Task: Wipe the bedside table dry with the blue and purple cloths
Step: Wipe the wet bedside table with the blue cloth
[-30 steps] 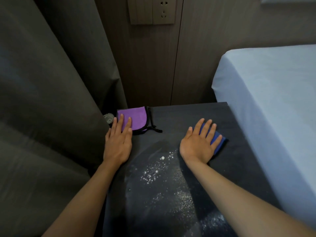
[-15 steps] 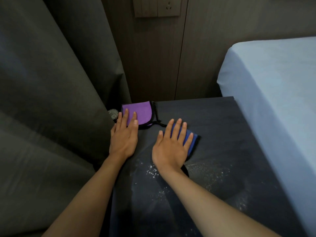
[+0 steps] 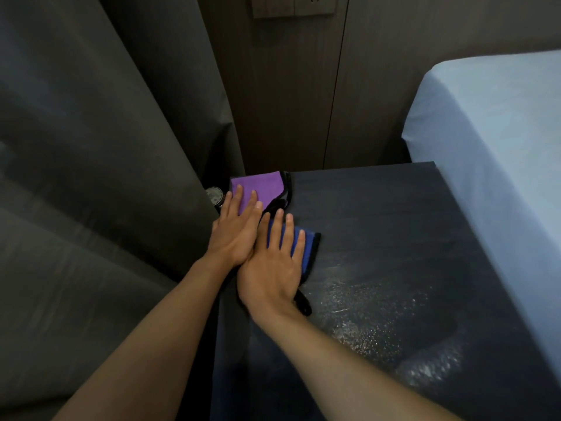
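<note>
A dark bedside table (image 3: pixel 379 214) carries a wet, speckled patch (image 3: pixel 379 317) on its near right part. The purple cloth (image 3: pixel 258 185) with black trim lies folded at the table's back left corner, with the fingertips of my left hand (image 3: pixel 235 232) pressed flat on its near edge. Just in front of it, my right hand (image 3: pixel 270 268) lies flat on the blue cloth (image 3: pixel 308 247), covering most of it; the cloth's right edge and a black loop near my wrist stick out. My two hands touch side by side.
A grey curtain (image 3: pixel 91 147) hangs against the table's left side. A bed with a light blue sheet (image 3: pixel 501 147) borders the right side. A small round dial-like object (image 3: pixel 214 196) sits by the purple cloth. A wooden wall with a socket (image 3: pixel 293 6) stands behind.
My right hand has slid the blue cloth leftward across the table until it is beside my left hand. The left hand has stayed on the purple cloth. The wet patch now lies to the right.
</note>
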